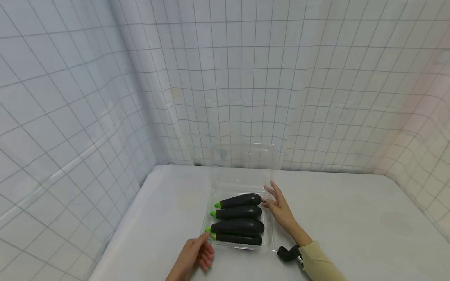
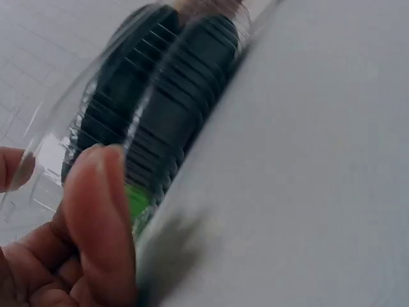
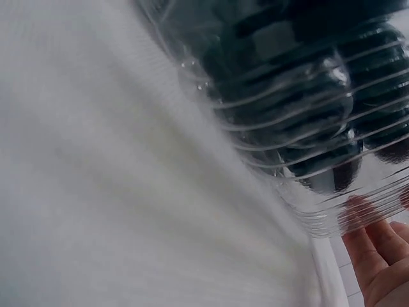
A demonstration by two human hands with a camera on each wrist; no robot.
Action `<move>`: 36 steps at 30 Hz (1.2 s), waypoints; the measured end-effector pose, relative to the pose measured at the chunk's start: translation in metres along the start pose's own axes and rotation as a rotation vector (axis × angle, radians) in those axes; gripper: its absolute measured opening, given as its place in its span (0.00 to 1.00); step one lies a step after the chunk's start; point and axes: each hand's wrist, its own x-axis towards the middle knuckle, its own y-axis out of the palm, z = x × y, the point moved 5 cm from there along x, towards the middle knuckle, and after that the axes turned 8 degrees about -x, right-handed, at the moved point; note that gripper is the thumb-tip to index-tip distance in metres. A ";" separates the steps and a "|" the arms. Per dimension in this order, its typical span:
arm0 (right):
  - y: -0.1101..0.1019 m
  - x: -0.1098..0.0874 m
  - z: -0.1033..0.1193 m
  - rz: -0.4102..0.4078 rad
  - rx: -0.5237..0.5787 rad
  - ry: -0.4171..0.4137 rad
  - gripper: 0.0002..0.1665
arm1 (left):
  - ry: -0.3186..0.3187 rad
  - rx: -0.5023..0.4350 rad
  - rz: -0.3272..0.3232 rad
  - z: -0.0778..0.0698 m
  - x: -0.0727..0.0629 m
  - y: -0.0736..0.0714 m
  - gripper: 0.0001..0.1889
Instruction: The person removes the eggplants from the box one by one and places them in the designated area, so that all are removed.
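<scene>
head: clear box [image 1: 269, 230] of eggplants [image 1: 237, 227] between both hands' fingers. left hand [image 1: 196, 251] half curled at near corner, can't tell if gripping; right hand [image 1: 280, 209] spread, no grip, beside eggplant ends. lid [image 1: 242, 156] upright beyond right fingertips; black gadget [image 1: 289, 253] nearer than them, might bump box.

left wrist: green stem [image 2: 136, 199] beside thumb [image 2: 99, 236], could get squashed if pressed.

right wrist: fingers [image 3: 367, 252] by ridged wall; squeezing may buckle it.

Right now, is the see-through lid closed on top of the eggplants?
No, the clear lid is raised up behind the eggplants, leaving them uncovered in the head view.
</scene>
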 end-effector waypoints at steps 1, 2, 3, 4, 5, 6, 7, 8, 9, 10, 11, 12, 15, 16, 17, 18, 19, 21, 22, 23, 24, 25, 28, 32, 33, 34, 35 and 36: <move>0.000 0.000 0.000 0.001 0.005 0.008 0.38 | 0.032 0.033 -0.046 -0.002 0.000 -0.004 0.29; 0.000 0.000 -0.001 0.001 0.004 0.014 0.38 | 0.062 0.061 -0.096 -0.004 0.000 -0.007 0.28; 0.000 0.000 -0.001 0.001 0.010 0.026 0.38 | 0.086 0.083 -0.149 -0.005 0.001 -0.011 0.28; 0.000 0.000 -0.001 0.001 0.014 0.038 0.38 | 0.105 0.096 -0.198 -0.006 0.001 -0.013 0.27; 0.000 0.000 -0.001 0.000 0.014 0.049 0.38 | 0.125 0.105 -0.240 -0.007 0.001 -0.016 0.26; 0.000 0.000 -0.001 -0.003 0.011 0.068 0.38 | 0.143 0.110 -0.273 -0.007 0.001 -0.017 0.26; 0.000 0.000 -0.001 -0.005 0.012 0.084 0.38 | 0.160 0.110 -0.301 -0.008 0.001 -0.018 0.25; 0.000 -0.001 -0.002 -0.006 0.011 0.104 0.39 | 0.179 0.094 -0.317 -0.009 0.001 -0.019 0.24; 0.000 -0.001 -0.002 -0.007 0.014 0.126 0.39 | 0.199 0.078 -0.323 -0.009 0.001 -0.019 0.23; 0.000 -0.001 -0.003 -0.006 0.010 0.146 0.39 | 0.217 0.056 -0.322 -0.010 0.001 -0.018 0.22; 0.000 -0.002 -0.004 -0.003 0.014 0.164 0.39 | 0.229 0.032 -0.314 -0.011 0.001 -0.017 0.21; 0.000 -0.002 -0.005 0.001 0.031 0.182 0.39 | 0.236 0.008 -0.303 -0.011 0.001 -0.017 0.20; 0.001 -0.003 -0.007 0.014 0.080 0.207 0.37 | 0.239 -0.051 -0.261 -0.011 0.001 -0.015 0.19; 0.001 -0.003 -0.008 0.018 0.098 0.210 0.36 | 0.233 -0.062 -0.251 -0.011 0.001 -0.015 0.19; 0.001 -0.003 -0.008 0.020 0.116 0.212 0.35 | 0.227 -0.067 -0.242 -0.010 0.001 -0.015 0.19; 0.002 -0.004 -0.008 0.023 0.125 0.212 0.34 | 0.225 -0.068 -0.235 -0.010 0.001 -0.015 0.19; 0.002 -0.004 -0.008 0.026 0.122 0.204 0.34 | 0.220 -0.071 -0.232 -0.010 0.001 -0.015 0.19; 0.002 -0.006 -0.009 0.027 0.118 0.208 0.34 | 0.209 -0.073 -0.237 -0.009 0.001 -0.016 0.19; 0.002 -0.006 -0.009 0.027 0.107 0.208 0.34 | 0.204 -0.070 -0.239 -0.009 0.002 -0.016 0.20; 0.002 -0.007 -0.010 0.027 0.102 0.209 0.34 | 0.198 -0.071 -0.242 -0.008 0.002 -0.016 0.20; 0.002 -0.007 -0.010 0.028 0.090 0.214 0.34 | 0.192 -0.071 -0.245 -0.008 0.002 -0.016 0.20; 0.002 -0.008 -0.010 0.029 0.079 0.214 0.34 | 0.186 -0.071 -0.247 -0.007 0.002 -0.017 0.20; 0.002 -0.009 -0.011 0.027 0.065 0.229 0.35 | 0.181 -0.070 -0.241 -0.007 0.002 -0.017 0.21; 0.002 -0.008 -0.012 0.019 0.058 0.243 0.34 | 0.180 -0.076 -0.227 -0.007 0.003 -0.017 0.21; 0.001 -0.008 -0.012 0.018 0.051 0.243 0.34 | 0.180 -0.077 -0.224 -0.007 0.003 -0.017 0.21; 0.001 -0.008 -0.012 0.017 0.045 0.248 0.34 | 0.180 -0.077 -0.221 -0.008 0.003 -0.017 0.21; 0.001 -0.008 -0.012 0.017 0.038 0.253 0.34 | 0.182 -0.074 -0.217 -0.008 0.002 -0.016 0.21; 0.001 -0.008 -0.012 0.015 0.036 0.263 0.33 | 0.183 -0.071 -0.211 -0.009 0.002 -0.016 0.21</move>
